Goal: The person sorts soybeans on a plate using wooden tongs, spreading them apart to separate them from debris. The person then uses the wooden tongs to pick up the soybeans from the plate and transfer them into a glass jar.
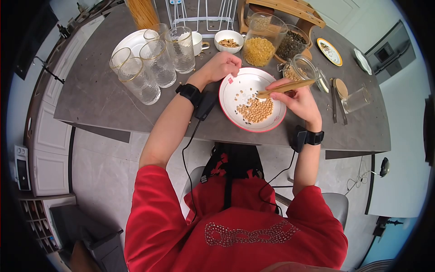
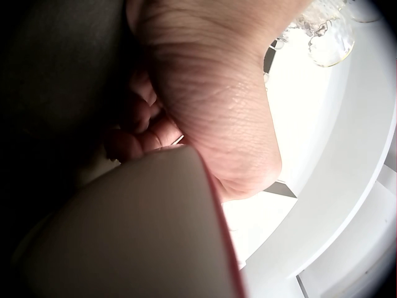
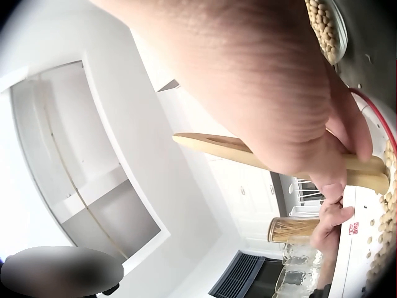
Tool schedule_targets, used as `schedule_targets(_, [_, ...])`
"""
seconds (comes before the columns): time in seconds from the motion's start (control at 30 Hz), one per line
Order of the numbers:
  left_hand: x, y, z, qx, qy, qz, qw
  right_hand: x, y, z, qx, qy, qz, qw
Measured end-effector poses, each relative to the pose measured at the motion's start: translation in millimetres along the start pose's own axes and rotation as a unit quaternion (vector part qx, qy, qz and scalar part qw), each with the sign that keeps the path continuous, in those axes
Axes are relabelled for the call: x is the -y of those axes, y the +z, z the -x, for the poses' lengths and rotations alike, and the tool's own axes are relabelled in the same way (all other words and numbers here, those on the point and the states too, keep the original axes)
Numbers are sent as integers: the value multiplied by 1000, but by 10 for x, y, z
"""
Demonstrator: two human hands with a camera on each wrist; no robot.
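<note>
My right hand (image 1: 299, 99) grips wooden tongs (image 1: 297, 85) between thumb and fingers, their tips low over the plate (image 1: 231, 106). This white plate has a red rim and stands near the table's front edge. Tan round beans (image 1: 256, 111) are heaped in its lower half, with a few dark seeds and stray beans around them. At the upper left rim is my left hand (image 1: 219, 69), fingers curled and fingertips right at the edge. In the left wrist view the plate's pale side (image 2: 142, 223) covers part of that hand. Tong tips show beside the beans in the right wrist view.
Several gold-rimmed glasses (image 1: 156, 65) stand left. Behind the plate are a small bowl (image 1: 229, 47) of mixed seeds and a tall container (image 1: 259, 51) of yellow pasta. An open jar (image 1: 304, 68) of beans, metal tongs (image 1: 335, 104) and a lying glass (image 1: 357, 100) are to the right.
</note>
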State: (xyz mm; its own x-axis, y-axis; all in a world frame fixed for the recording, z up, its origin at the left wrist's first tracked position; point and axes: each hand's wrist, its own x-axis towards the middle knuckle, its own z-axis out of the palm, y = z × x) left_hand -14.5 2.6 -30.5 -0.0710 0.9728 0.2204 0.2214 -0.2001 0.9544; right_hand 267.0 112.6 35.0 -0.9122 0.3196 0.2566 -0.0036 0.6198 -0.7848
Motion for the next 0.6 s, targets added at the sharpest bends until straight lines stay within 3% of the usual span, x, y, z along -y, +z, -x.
schedule_targets(0.2, [14,-13,-6,1,2,-7,1000,-57,-37,9,-8,-28,17,999])
schedule_targets(0.37, [-8,-9,0,0,-1,-9,1000,-114,-71,26,-79,-24,-65,994])
schedule_targets(0.6, [-9,-2,2,3,-2,-2,1000,-74,-101,49,-93,0,-102,990])
